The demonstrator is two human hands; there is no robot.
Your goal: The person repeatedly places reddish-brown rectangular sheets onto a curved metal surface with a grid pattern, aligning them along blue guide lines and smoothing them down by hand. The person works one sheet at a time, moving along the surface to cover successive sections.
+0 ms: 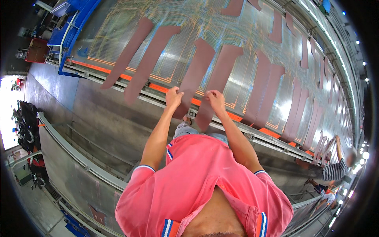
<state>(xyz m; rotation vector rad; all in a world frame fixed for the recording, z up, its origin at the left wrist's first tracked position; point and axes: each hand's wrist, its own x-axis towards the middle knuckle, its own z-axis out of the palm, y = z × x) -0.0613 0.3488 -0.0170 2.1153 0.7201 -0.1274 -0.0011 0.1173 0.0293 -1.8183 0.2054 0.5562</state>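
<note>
Two long brown fabric strips lie side by side before me on a shiny metal table [118,75], their near ends hanging over its edge. My left hand [173,97] is closed in a pinch at the left edge of the left brown strip [197,67]. With its fingers curled, my right hand [215,100] pinches the right brown strip [225,65] near the table's edge. Each strip has a wider, slanted far end. What the fingertips grip is partly hidden.
More brown strips [152,65] lie to the left, and brown pieces [262,94] run along the table to the right. A metal rail [158,102] edges the table. A blue frame [71,43] stands at its left end. Far right, a person in a striped shirt [335,172] reaches over the table.
</note>
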